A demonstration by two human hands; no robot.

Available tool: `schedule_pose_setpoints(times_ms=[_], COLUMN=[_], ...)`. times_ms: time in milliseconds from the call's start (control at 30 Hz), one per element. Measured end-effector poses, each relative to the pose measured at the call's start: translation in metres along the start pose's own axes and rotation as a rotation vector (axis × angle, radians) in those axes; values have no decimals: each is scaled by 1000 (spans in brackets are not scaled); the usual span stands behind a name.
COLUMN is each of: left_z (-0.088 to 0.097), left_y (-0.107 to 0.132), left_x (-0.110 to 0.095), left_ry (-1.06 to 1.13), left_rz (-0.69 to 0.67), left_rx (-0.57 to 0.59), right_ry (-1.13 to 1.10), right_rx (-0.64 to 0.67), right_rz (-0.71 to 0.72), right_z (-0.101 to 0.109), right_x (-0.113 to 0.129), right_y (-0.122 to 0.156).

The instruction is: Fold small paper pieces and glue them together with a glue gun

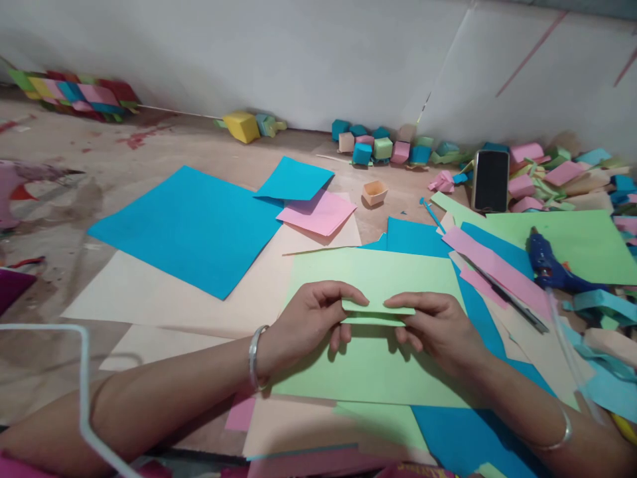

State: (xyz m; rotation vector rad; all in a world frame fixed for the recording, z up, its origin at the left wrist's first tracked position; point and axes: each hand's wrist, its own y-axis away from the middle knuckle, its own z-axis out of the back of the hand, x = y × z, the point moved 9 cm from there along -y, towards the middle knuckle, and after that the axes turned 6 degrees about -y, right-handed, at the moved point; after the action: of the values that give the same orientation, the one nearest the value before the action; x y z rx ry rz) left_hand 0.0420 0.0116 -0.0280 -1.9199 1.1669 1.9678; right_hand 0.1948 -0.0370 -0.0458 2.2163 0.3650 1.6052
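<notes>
Between both hands is a small folded strip of light green paper, its long edges bent over. My left hand pinches its left end between thumb and fingers. The right end is pinched the same way by my right hand. Directly under the hands lies a large light green sheet on the floor. Several more coloured sheets lie beneath and around it, among them a large blue sheet to the left.
Small paper boxes line the wall. A phone leans on paper pieces at right. Near it lie a blue glue gun and a dark slim cutter. A white cable crosses at lower left. A peach paper box sits ahead.
</notes>
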Motion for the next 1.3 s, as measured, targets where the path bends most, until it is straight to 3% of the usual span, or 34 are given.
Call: schedule_pose_setpoints(times_ms=[133,233,367,467,633,733,833,933,1033,1133,1300], left_z=[-2,-3,7,11,9,13,13,2,-11,-17,-27], left_y=[2,3,0,0,5,12,16,16,19,25,42], left_x=[-1,-4,-8,-10,-17,-27,-38,-46,-57,-62,-67], left_ry=[103,118,-83,-133,-171,-307,-366,-345,-371,-409,-687], left_rz=[-5,-3,-32,-68,-179,-266,-319,-359,-491,-600,-738], left_rx=[61,76,-74,-146,-183,-264,-293,-226,-190,-243,-374], right_ry=[-50,69,382,563,510,684,851,809,721,687,721], right_rx=[7,24,110,147,30,27,25,-21,-68,-75,48], right_rz=[0,131,395,517,438,426,517,613,781,881,857], right_z=[3,3,-8,-16,-10,-16,-23,-21,-20,-20,-30], right_x=[-3,8,32,42,38,35,39,44,51,52,45], right_y=[-4,-3,9,17,14,11,15,21,30,33,32])
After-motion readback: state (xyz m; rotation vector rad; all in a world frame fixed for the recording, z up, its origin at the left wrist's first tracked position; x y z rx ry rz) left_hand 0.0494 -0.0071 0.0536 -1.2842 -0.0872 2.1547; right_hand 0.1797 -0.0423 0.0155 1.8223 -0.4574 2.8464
